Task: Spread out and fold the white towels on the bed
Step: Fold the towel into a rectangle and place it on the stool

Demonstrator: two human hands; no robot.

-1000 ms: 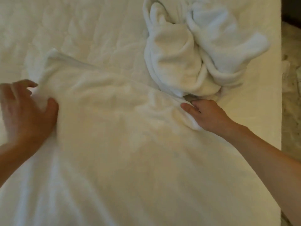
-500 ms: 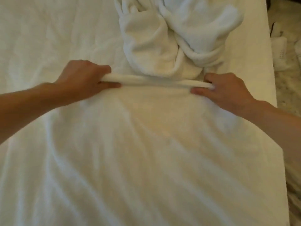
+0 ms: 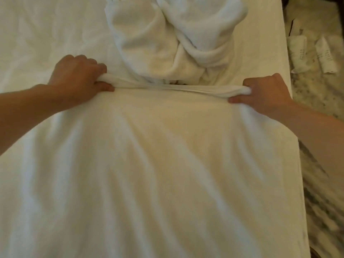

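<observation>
Bed, sheeted in white, with 1 towel spread flat over its near part; a heap of crumpled towels lies just beyond the far edge. Left hand and right hand each clench a bunched far corner, the edge taut between them. 2 pale rolls lie on the floor beside the bed

Bedroom: white-sheeted bed, marbled floor beside.

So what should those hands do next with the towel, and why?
Probably draw the far edge toward the near side, folding the towel in half: left hand and right hand each grip an end, the edge is taut, and the towel lies spread out.
</observation>
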